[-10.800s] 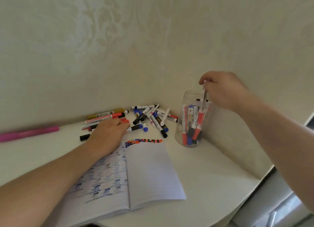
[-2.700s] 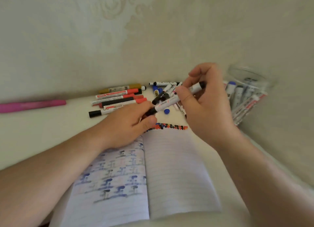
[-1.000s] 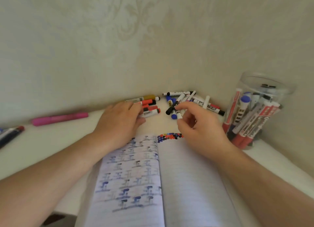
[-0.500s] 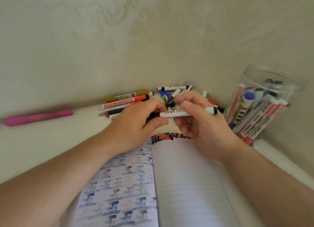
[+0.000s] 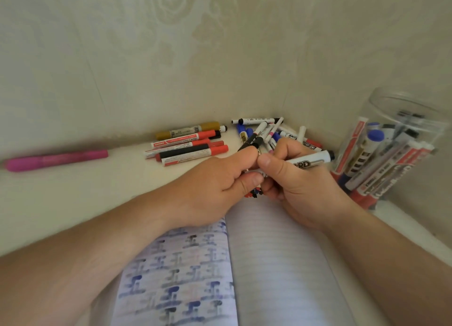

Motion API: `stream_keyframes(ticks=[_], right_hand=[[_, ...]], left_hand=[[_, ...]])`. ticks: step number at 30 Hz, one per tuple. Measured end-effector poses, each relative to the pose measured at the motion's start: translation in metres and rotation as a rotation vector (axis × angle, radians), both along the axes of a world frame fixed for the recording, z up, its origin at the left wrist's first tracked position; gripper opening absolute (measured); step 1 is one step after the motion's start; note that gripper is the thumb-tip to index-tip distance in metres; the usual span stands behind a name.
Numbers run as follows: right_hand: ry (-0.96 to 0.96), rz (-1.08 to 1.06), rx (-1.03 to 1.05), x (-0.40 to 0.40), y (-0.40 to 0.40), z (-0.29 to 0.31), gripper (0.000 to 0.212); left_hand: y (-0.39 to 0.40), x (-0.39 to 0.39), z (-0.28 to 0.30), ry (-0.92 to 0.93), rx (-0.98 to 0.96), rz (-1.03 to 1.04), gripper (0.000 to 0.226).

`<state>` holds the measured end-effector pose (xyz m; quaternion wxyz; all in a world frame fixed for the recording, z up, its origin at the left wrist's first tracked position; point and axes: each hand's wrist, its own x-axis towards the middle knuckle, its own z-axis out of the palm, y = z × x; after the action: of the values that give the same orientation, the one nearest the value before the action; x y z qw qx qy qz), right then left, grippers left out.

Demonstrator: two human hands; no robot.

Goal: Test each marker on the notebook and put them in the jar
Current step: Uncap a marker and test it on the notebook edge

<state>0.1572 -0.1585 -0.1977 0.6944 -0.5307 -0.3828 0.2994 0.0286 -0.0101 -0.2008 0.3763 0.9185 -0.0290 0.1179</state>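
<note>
Just right of the frame's centre, the right hand (image 5: 300,188) gripped a white marker (image 5: 309,161) by its barrel, black end pointing right toward the jar (image 5: 401,120) at the right edge. The left hand (image 5: 220,181) pinched the marker's near end, probably to pull its cap; the cap itself was hidden under the fingers. Both hands sat over the top of the notebook (image 5: 281,264), likely so the tip could test there. The page's colour dots were mostly covered, and the loose markers (image 5: 264,132) behind overlapped too much to count
</note>
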Motion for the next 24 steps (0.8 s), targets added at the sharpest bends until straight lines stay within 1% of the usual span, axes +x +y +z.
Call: stream_keyframes(ticks=[2, 4, 6, 7, 9, 10, 11, 13, 14, 16, 18, 20, 24], right_hand=[[-0.057, -0.016, -0.023, 0.001, -0.005, 0.003, 0.031], [-0.172, -0.042, -0.073, 0.001, -0.010, 0.005, 0.030], [-0.208, -0.040, -0.069, 0.000, -0.012, 0.008, 0.030], [-0.183, -0.049, -0.054, 0.002, -0.013, 0.009, 0.028], [-0.036, -0.078, -0.015, 0.006, -0.017, 0.016, 0.016], [0.025, -0.080, -0.003, 0.010, -0.020, 0.019, 0.017], [0.035, -0.077, -0.010, 0.013, -0.024, 0.020, 0.023], [-0.031, -0.067, -0.090, 0.015, -0.030, 0.020, 0.036], [-0.076, -0.063, -0.152, 0.014, -0.032, 0.019, 0.036], [-0.170, -0.081, -0.252, 0.011, -0.031, 0.015, 0.024], [-0.258, -0.127, -0.315, 0.010, -0.027, 0.011, 0.021], [-0.316, -0.190, -0.382, 0.008, -0.023, 0.007, 0.019], [-0.369, -0.256, -0.478, 0.005, -0.022, 0.007, 0.020]], left_hand=[[0.000, -0.002, 0.003, 0.017, -0.039, 0.005, 0.014], [0.004, -0.003, 0.002, 0.011, -0.029, 0.034, 0.016], [0.007, -0.004, 0.003, 0.004, 0.031, 0.052, 0.031], [0.009, -0.005, 0.004, 0.013, 0.058, 0.068, 0.040], [0.012, -0.005, 0.006, 0.045, 0.052, 0.123, 0.050], [0.014, -0.006, 0.008, 0.055, 0.047, 0.152, 0.050], [0.017, -0.007, 0.008, 0.057, 0.061, 0.169, 0.049], [0.022, -0.009, 0.007, 0.077, 0.149, 0.171, 0.046], [0.022, -0.009, 0.005, 0.117, 0.193, 0.165, 0.045], [0.019, -0.008, 0.003, 0.229, 0.241, 0.158, 0.045], [0.016, -0.005, 0.002, 0.300, 0.274, 0.161, 0.045], [0.015, -0.003, 0.002, 0.324, 0.305, 0.162, 0.046], [0.016, -0.001, 0.002, 0.349, 0.333, 0.171, 0.051]])
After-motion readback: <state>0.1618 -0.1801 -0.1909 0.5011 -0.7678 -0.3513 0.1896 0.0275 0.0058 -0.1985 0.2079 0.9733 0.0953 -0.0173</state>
